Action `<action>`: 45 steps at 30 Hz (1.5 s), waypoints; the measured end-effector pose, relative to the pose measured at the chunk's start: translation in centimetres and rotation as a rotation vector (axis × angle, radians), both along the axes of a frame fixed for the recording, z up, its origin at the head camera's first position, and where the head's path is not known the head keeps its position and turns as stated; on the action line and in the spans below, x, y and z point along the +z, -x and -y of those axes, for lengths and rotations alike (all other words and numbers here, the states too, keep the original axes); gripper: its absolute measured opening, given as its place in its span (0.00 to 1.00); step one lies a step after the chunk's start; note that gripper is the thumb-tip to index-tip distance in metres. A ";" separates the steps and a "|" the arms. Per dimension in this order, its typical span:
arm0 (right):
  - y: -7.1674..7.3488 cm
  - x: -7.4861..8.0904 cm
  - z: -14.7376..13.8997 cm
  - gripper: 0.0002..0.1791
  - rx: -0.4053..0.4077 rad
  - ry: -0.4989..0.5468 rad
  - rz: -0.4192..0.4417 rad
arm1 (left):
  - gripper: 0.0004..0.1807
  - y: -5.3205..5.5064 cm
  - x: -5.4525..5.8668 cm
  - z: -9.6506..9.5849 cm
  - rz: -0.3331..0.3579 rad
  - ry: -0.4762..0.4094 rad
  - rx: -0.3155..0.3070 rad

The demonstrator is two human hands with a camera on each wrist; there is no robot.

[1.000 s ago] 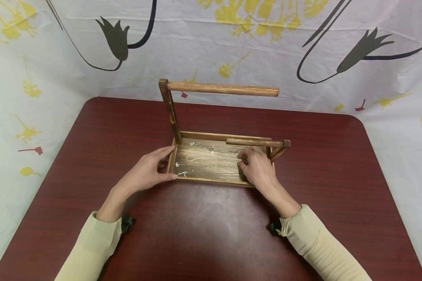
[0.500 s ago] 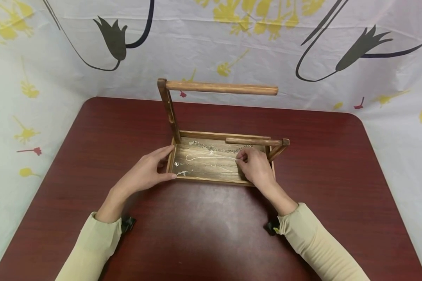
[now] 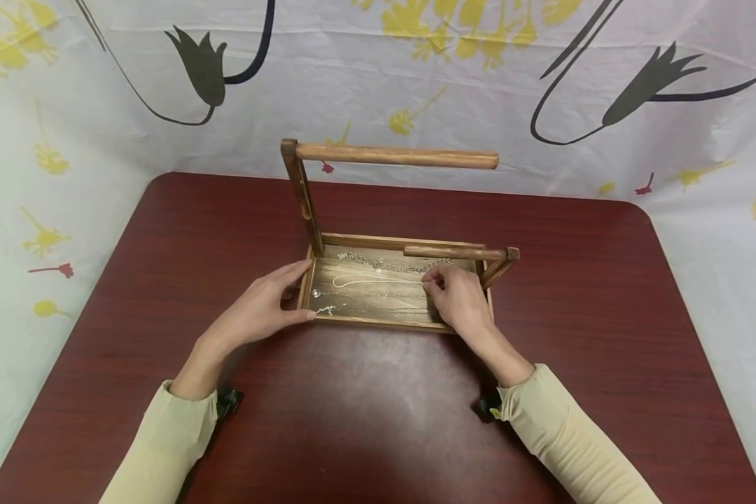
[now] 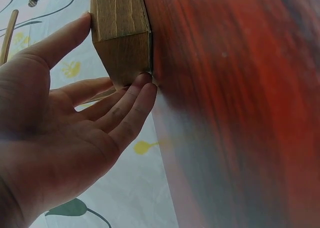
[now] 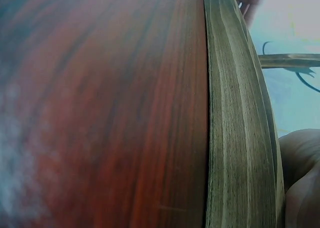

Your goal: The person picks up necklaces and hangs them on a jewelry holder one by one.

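Head view, left hand [image 3: 261, 306] spread at the end of the tray [image 3: 384, 324], right hand [image 3: 461, 299] pinching a thin chain [image 3: 381, 282] inside, left wrist view, fingertips [image 4: 145, 79] touching a tray corner, right wrist view, tray on the table [image 5: 115, 113] here.

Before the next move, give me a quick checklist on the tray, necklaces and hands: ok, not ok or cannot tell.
1. Tray flat on the table: ok, no gap shows along its side.
2. Left hand touching the tray: ok, at the left end.
3. Thin necklace held: ok, its right end appears pinched in the right hand.
4. Right hand clear of the tray: not ok, it reaches in at the right end.
5. Front necklaces untangled at their right ends: cannot tell, the right hand hides them.
6. Lift path clear of the short bar: cannot tell, it is near the right hand but depth is unclear.
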State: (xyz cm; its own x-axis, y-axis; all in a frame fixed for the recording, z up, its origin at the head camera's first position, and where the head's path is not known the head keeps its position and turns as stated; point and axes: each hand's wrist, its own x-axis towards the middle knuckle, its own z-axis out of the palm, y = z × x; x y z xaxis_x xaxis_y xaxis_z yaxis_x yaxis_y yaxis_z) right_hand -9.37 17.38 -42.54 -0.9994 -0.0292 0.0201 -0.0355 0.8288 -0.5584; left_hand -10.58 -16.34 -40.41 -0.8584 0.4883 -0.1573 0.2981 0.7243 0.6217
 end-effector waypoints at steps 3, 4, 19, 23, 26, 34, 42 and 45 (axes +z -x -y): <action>-0.1 0.1 -0.1 0.06 -0.001 0.004 -0.010 | 0.49 0.0 0.1 0.0 0.000 0.001 0.000; -0.1 0.2 -0.1 0.06 0.000 0.005 -0.015 | 0.49 0.0 0.1 0.0 -0.001 0.002 0.000; -0.1 0.3 -0.2 0.07 0.032 0.035 -0.039 | 0.49 0.0 0.2 -0.1 0.006 0.000 -0.002; -0.3 0.4 -0.2 0.07 0.050 0.052 -0.043 | 0.49 0.0 0.1 -0.1 0.008 0.002 -0.005; -0.3 0.5 -0.2 0.06 0.061 0.054 -0.047 | 0.49 0.0 0.2 -0.1 0.009 -0.001 -0.004; -0.7 1.3 -0.2 0.06 0.022 0.045 -0.058 | 0.49 0.0 0.2 -0.2 0.012 -0.016 -0.002; -1.1 2.7 0.0 0.07 0.032 0.128 -0.023 | 0.49 -0.1 0.0 0.0 0.013 -0.041 -0.002; -1.2 3.1 0.1 0.07 0.044 0.192 0.019 | 0.49 -0.1 0.0 0.1 0.010 -0.047 -0.004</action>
